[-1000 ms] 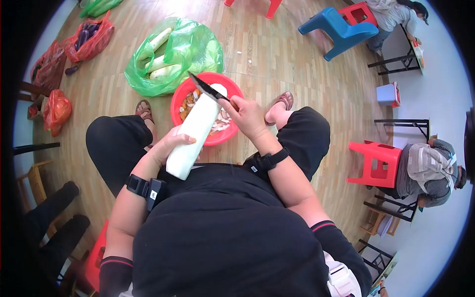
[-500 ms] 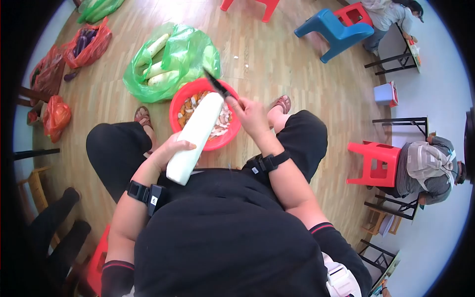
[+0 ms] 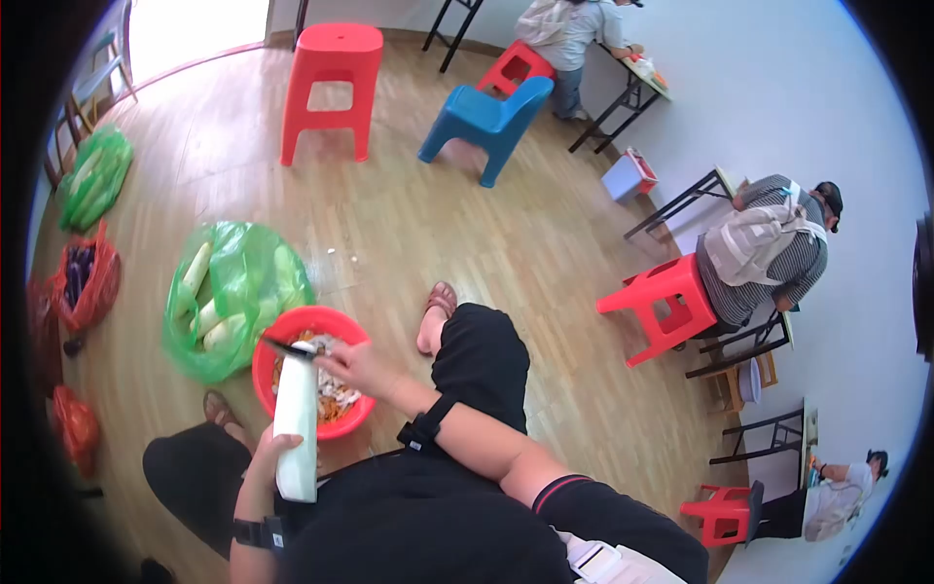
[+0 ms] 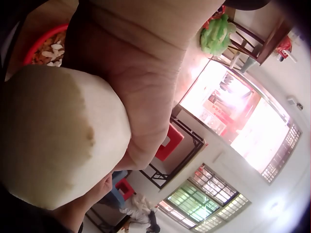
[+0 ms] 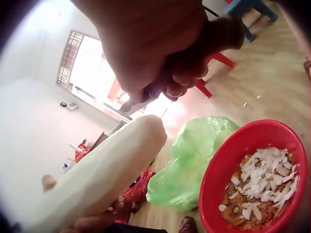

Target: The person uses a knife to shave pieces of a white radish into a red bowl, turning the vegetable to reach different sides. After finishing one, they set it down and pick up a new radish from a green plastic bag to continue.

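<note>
My left hand [image 3: 263, 456] grips the lower part of a long white peeled radish [image 3: 297, 423], which slants up over a red basin [image 3: 341, 426]. My right hand [image 3: 358, 368] holds a dark-bladed knife [image 3: 289, 349] by its handle, with the blade at the radish's upper end. White and orange scraps [image 5: 266, 177] lie in the basin in the right wrist view. In the left wrist view the radish's blunt end [image 4: 63, 138] fills the near left, and the left hand [image 4: 141, 77] curves round its side.
A green bag [image 3: 233, 292] of white radishes stands beside the basin. Red bags [image 3: 88, 277] lie at the left. A red stool [image 3: 336, 83] and a blue chair [image 3: 486, 122] stand ahead. Several people sit at tables along the right wall, one with a backpack [image 3: 749, 243].
The head view has swung right and up, so the hands, radish and basin appear lower and further left. The knife blade has come back against the radish's top end.
</note>
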The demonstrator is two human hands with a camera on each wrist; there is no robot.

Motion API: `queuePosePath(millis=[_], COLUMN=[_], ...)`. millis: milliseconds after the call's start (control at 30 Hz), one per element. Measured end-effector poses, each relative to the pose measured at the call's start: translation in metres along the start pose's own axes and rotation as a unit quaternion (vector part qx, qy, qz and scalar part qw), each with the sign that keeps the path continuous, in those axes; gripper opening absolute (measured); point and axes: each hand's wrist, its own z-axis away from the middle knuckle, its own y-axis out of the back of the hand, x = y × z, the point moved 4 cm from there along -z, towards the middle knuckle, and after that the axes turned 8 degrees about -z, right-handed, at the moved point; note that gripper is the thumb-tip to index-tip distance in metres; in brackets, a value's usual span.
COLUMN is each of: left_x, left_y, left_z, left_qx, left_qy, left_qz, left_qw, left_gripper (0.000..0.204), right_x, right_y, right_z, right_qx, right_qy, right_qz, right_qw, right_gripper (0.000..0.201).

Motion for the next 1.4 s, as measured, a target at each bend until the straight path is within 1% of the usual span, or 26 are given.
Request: queuePosePath(millis=[67,100,200,267,300,367,433,467,500,567,600,633,700,733,767,833,867,1033,1067,1100,1167,1233,1267,1300,1367,1400], left_x=[-0.001,-0.003,-0.007,-0.002,-0.002,-0.003,-0.005,-0.004,-0.002,-0.003,-0.007,-0.009,-0.009,-0.009,-0.009,-0.006,-0.005,-0.009,-0.01,-0.009,-0.005,-0.004,-0.005,-0.006,-0.009,-0.008], left_y=[0.001,0.002,0.004,0.001,0.001,0.003,0.002,0.001,0.001,0.002,0.006,0.008,0.009,0.009,0.009,0.004,0.003,0.007,0.008,0.008,0.005,0.003,0.004,0.006,0.007,0.007], left_z=[0.0,-0.001,-0.001,0.001,0.002,-0.001,-0.002,-0.002,-0.002,-0.001,-0.003,-0.004,-0.004,-0.003,-0.002,-0.002,-0.002,-0.006,-0.006,-0.006,-0.004,-0.003,-0.003,-0.003,-0.005,-0.005], left_qx=[0.006,0.005,0.024,-0.005,-0.002,0.006,0.018,0.031,0.043,0.049,0.057,0.066,0.056,0.046,0.049,0.032,0.024,0.057,0.069,0.071,0.058,0.058,0.055,0.057,0.061,0.061], left_qy=[-0.004,-0.005,-0.01,0.0,0.003,-0.003,0.004,0.0,-0.007,0.002,-0.001,-0.004,-0.003,-0.004,-0.002,0.008,0.009,0.007,0.011,0.013,-0.001,0.001,-0.001,0.0,0.005,0.005], left_qz=[0.017,0.013,-0.013,0.009,0.009,0.003,0.006,0.011,0.015,0.019,0.023,0.026,0.024,0.026,0.027,0.021,0.021,0.02,0.015,0.014,0.022,0.019,0.019,0.018,0.022,0.023], left_qw=[1.0,1.0,1.0,1.0,1.0,1.0,1.0,0.999,0.999,0.999,0.998,0.997,0.998,0.999,0.998,0.999,0.999,0.998,0.997,0.997,0.998,0.998,0.998,0.998,0.998,0.998], left_gripper=[0.054,0.054,0.057,0.053,0.053,0.051,0.051,0.051,0.051,0.051,0.05,0.05,0.05,0.05,0.05,0.051,0.051,0.051,0.051,0.051,0.051,0.051,0.051,0.051,0.05,0.05], right_x=[-0.015,-0.013,0.008,0.02,0.018,0.007,-0.011,-0.021,-0.026,-0.033,-0.029,-0.024,-0.005,0.013,0.028,0.041,0.047,-0.016,-0.024,-0.03,-0.025,-0.015,-0.002,0.008,0.036,0.035], right_y=[-0.006,-0.006,-0.005,0.001,0.006,0.005,-0.005,-0.009,-0.013,-0.023,-0.026,-0.026,-0.024,-0.024,-0.025,-0.016,-0.018,-0.016,-0.022,-0.027,-0.034,-0.035,-0.037,-0.037,-0.028,-0.025], right_z=[0.005,0.004,-0.003,-0.003,-0.002,0.001,0.007,0.012,0.014,0.019,0.019,0.018,0.011,0.006,0.004,0.001,0.003,0.012,0.016,0.018,0.02,0.017,0.014,0.01,0.003,-0.001], right_qx=[-0.062,-0.058,-0.009,-0.001,0.003,-0.005,-0.065,-0.061,-0.064,-0.131,-0.141,-0.14,-0.082,-0.08,-0.082,-0.021,-0.02,-0.066,-0.1,-0.132,-0.156,-0.137,-0.101,-0.102,-0.043,-0.032], right_qy=[0.048,0.048,0.004,-0.022,-0.048,-0.057,0.003,0.059,0.061,0.066,0.051,0.05,-0.005,-0.041,-0.042,-0.064,-0.085,-0.032,0.005,0.042,0.032,-0.005,-0.019,-0.018,-0.064,-0.073], right_qz=[0.068,0.067,0.005,0.019,0.037,0.022,0.034,-0.002,-0.005,0.001,0.001,0.0,-0.017,0.012,0.01,-0.015,-0.009,-0.019,-0.043,-0.069,-0.041,-0.047,-0.033,-0.035,-0.005,-0.016], right_qw=[0.995,0.995,1.0,1.0,0.998,0.998,0.997,0.996,0.996,0.989,0.989,0.989,0.996,0.996,0.996,0.998,0.996,0.997,0.994,0.988,0.986,0.989,0.994,0.994,0.997,0.997], right_gripper=[0.039,0.039,0.041,0.043,0.046,0.045,0.043,0.043,0.043,0.045,0.045,0.045,0.042,0.041,0.041,0.042,0.048,0.048,0.046,0.044,0.044,0.045,0.046,0.046,0.047,0.048])
